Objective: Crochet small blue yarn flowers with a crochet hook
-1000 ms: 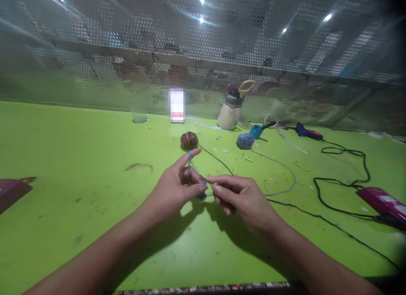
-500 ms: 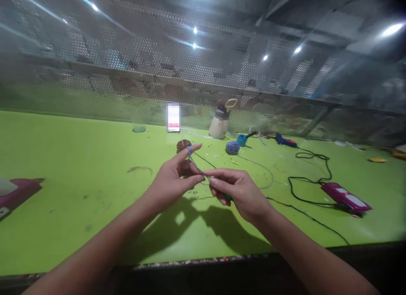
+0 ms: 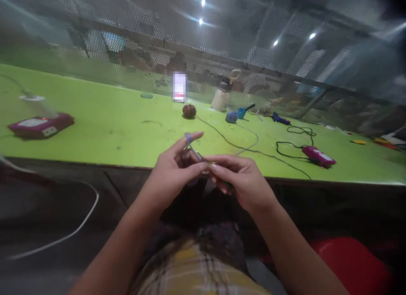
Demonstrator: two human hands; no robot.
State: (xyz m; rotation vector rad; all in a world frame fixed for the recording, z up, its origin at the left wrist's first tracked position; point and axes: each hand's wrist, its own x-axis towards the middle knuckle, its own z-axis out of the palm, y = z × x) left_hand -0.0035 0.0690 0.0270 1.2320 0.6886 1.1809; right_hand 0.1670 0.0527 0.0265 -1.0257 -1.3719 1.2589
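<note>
Blue-grey yarn (image 3: 189, 139) is looped round the raised index finger of my left hand (image 3: 177, 166), whose thumb and other fingers pinch the worked end of the strand. My right hand (image 3: 239, 174) grips a crochet hook (image 3: 199, 155); the thin metal tip points up and left to the yarn, and a bit of green handle shows under my palm. Both hands' fingertips meet in front of the table edge. On the table lies a blue-grey yarn ball (image 3: 231, 117), its strand curving toward my hands. A dark multicoloured yarn ball (image 3: 189, 111) sits farther left, trailing a dark strand.
On the green table (image 3: 104, 117) stand a lit phone (image 3: 179, 87), a pale bottle (image 3: 221, 98) and a blue pot (image 3: 241, 113). A blue glue gun (image 3: 281, 119) lies to the right, near a magenta power strip (image 3: 318, 156). Another magenta power strip (image 3: 41, 126) is left. A red stool (image 3: 349, 265) stands below.
The view has tilted down, so the table sits higher and my lap shows. My hands are now at the table's front edge, still holding yarn and hook, fingertips closer together.
</note>
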